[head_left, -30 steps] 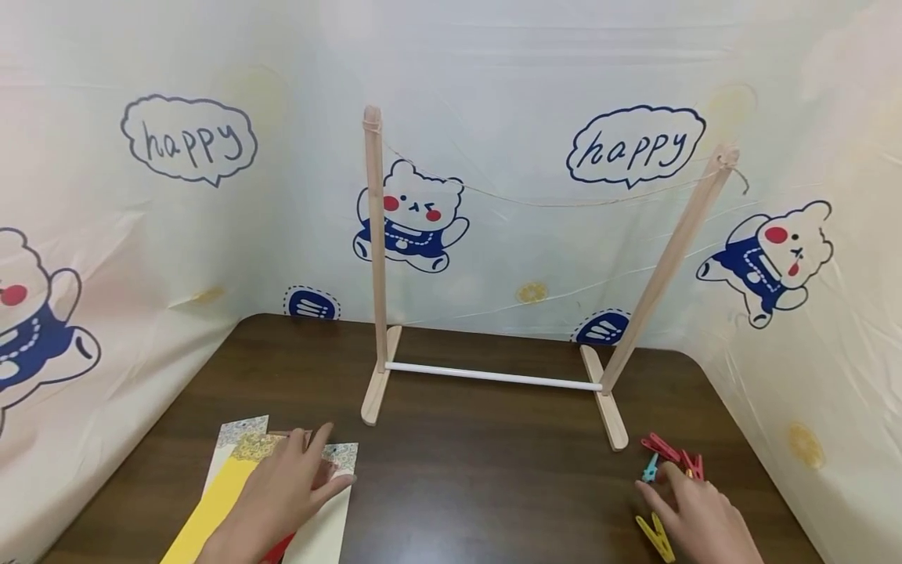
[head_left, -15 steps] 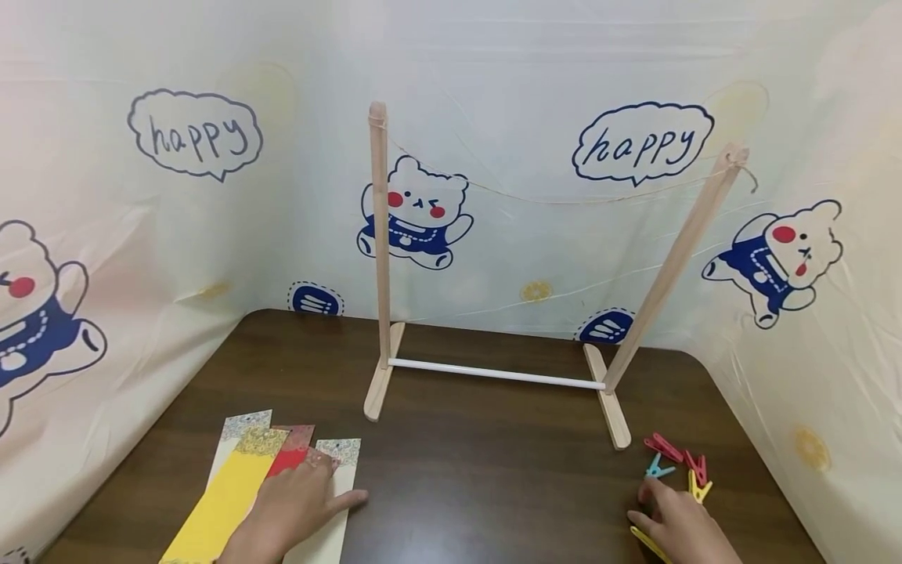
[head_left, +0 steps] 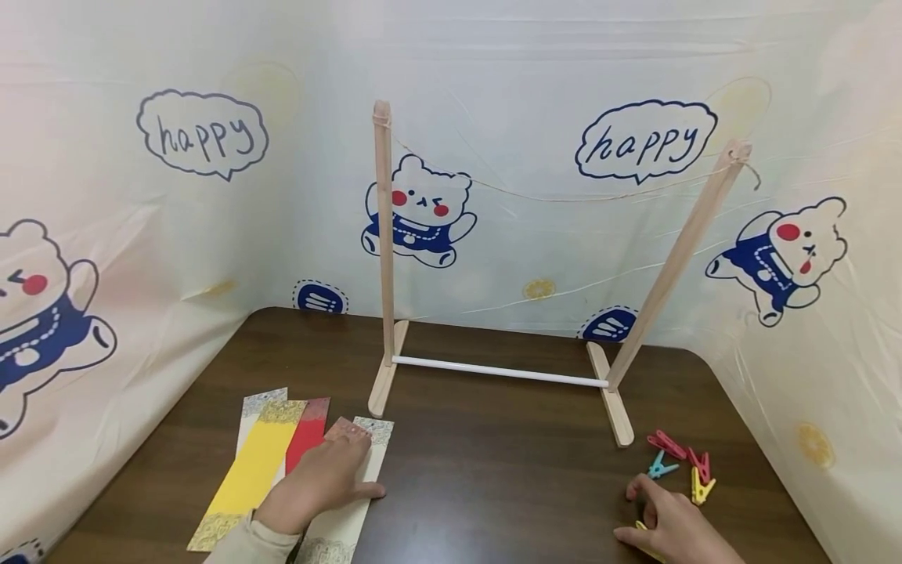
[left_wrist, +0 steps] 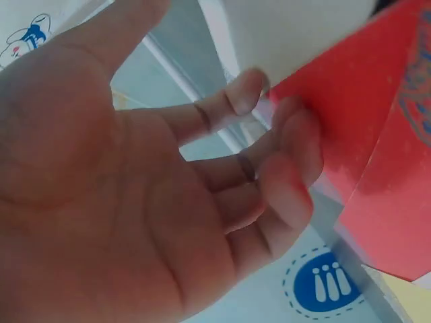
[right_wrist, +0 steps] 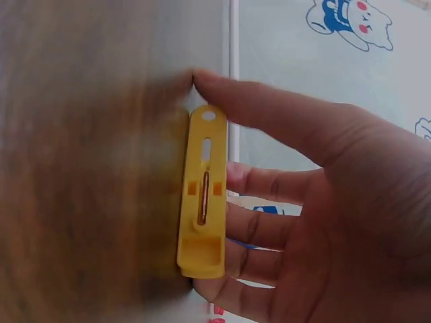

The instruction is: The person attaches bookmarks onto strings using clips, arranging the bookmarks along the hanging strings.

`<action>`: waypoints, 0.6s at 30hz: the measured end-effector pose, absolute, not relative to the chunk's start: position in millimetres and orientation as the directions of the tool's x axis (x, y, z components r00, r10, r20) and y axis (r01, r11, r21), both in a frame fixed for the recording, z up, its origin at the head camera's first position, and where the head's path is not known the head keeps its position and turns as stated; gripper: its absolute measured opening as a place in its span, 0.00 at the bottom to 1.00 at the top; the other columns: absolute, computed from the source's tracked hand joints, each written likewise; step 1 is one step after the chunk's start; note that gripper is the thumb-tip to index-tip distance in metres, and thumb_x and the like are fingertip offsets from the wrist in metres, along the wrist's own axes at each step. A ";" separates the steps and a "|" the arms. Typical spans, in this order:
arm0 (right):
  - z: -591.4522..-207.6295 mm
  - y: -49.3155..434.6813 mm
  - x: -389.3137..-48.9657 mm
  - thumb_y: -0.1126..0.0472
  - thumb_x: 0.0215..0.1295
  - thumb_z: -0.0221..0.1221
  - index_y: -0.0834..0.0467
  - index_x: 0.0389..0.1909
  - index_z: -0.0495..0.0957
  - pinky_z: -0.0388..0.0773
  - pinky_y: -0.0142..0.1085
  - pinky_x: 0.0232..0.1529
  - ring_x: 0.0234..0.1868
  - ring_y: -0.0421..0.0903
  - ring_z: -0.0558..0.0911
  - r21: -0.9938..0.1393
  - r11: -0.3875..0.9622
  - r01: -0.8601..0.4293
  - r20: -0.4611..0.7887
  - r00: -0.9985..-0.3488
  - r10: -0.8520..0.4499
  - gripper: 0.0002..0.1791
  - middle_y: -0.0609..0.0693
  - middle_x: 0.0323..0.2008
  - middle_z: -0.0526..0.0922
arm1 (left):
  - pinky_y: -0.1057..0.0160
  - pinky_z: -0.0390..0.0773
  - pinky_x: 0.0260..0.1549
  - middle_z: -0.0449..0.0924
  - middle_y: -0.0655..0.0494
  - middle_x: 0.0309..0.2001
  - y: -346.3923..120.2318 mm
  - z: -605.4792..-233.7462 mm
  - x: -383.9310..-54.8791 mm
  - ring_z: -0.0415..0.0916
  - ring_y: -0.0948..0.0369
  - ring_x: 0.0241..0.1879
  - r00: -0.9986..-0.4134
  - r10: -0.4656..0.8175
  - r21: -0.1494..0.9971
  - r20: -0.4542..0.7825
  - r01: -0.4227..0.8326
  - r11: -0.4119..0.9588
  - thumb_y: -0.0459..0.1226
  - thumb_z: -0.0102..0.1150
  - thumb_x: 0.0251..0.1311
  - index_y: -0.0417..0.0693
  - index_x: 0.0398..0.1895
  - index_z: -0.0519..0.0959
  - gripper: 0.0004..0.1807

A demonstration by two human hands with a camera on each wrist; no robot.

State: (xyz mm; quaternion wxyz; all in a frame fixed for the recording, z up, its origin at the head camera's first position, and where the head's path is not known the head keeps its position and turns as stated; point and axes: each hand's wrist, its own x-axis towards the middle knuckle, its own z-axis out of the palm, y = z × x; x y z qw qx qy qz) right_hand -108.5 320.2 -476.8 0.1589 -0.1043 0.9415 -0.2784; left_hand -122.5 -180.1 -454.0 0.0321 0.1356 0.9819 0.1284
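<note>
My left hand (head_left: 320,478) rests with relaxed fingers on several long paper strips at the front left of the table. A yellow strip (head_left: 250,462), a red strip (head_left: 307,435) and a cream strip (head_left: 341,521) fan out there; they have patterned ends. In the left wrist view, the fingers touch red paper (left_wrist: 337,101). At the front right, my right hand (head_left: 669,517) is spread around a yellow clothespin (right_wrist: 203,202) on the table, thumb and fingers apart. Just beyond lie a blue clothespin (head_left: 662,465), another yellow clothespin (head_left: 701,487) and red clothespins (head_left: 665,445).
A wooden stand stands at the back, with a left post (head_left: 384,235), a leaning right post (head_left: 680,262) and a white rod (head_left: 500,371) low between them. A sagging string (head_left: 557,200) joins the post tops. Printed cloth (head_left: 493,63) encloses the dark table (head_left: 479,470).
My left hand and the paper strips have slid forward and to the right across the table. The right hand has drawn slightly left and back over the near yellow clothespin.
</note>
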 end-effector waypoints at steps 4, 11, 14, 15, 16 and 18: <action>-479.9 320.0 -108.4 0.45 0.57 0.70 0.57 0.43 0.72 0.63 0.31 0.18 0.17 0.35 0.66 -0.555 0.820 -0.139 -0.200 -0.935 -0.293 0.25 0.44 0.18 0.69 | 0.47 0.80 0.23 0.77 0.42 0.38 -178.3 -455.6 -125.8 0.79 0.45 0.36 -0.968 0.237 0.192 0.079 0.248 0.950 0.52 0.78 0.44 0.41 0.39 0.74 0.31; -481.2 318.6 -107.4 0.44 0.56 0.70 0.56 0.42 0.73 0.62 0.31 0.18 0.17 0.36 0.64 -0.531 0.839 -0.120 -0.181 -0.951 -0.251 0.25 0.44 0.18 0.68 | 0.48 0.78 0.20 0.73 0.35 0.41 -188.9 -456.8 -126.4 0.76 0.44 0.32 -0.986 0.167 0.181 0.007 0.166 0.969 0.59 0.74 0.46 0.37 0.54 0.70 0.43; -481.7 318.4 -107.7 0.43 0.56 0.70 0.55 0.43 0.73 0.62 0.31 0.19 0.17 0.36 0.64 -0.529 0.842 -0.108 -0.187 -0.953 -0.240 0.25 0.45 0.18 0.68 | 0.45 0.80 0.26 0.72 0.32 0.49 -196.5 -454.6 -128.4 0.76 0.43 0.36 -0.985 0.160 0.207 -0.057 0.145 0.968 0.60 0.74 0.45 0.35 0.60 0.69 0.49; -482.0 318.4 -107.5 0.44 0.56 0.70 0.55 0.43 0.73 0.62 0.31 0.19 0.17 0.37 0.65 -0.528 0.843 -0.103 -0.190 -0.953 -0.236 0.25 0.45 0.18 0.68 | 0.44 0.80 0.28 0.71 0.31 0.51 -198.9 -454.0 -129.5 0.76 0.43 0.38 -0.984 0.165 0.208 -0.065 0.149 0.967 0.60 0.74 0.45 0.35 0.61 0.69 0.48; -482.0 318.2 -107.5 0.44 0.56 0.70 0.55 0.43 0.72 0.62 0.31 0.19 0.17 0.37 0.65 -0.528 0.843 -0.100 -0.192 -0.953 -0.233 0.25 0.45 0.18 0.68 | 0.42 0.80 0.32 0.71 0.31 0.53 -201.5 -452.7 -130.1 0.76 0.41 0.41 -0.983 0.166 0.208 -0.073 0.148 0.967 0.60 0.74 0.45 0.36 0.61 0.70 0.48; -482.2 317.9 -107.3 0.44 0.56 0.71 0.55 0.43 0.72 0.62 0.31 0.19 0.17 0.37 0.65 -0.526 0.845 -0.094 -0.199 -0.953 -0.230 0.25 0.45 0.18 0.68 | 0.38 0.79 0.37 0.69 0.30 0.56 -207.3 -450.9 -131.0 0.73 0.38 0.46 -0.984 0.157 0.194 -0.085 0.139 0.971 0.58 0.75 0.44 0.38 0.61 0.72 0.46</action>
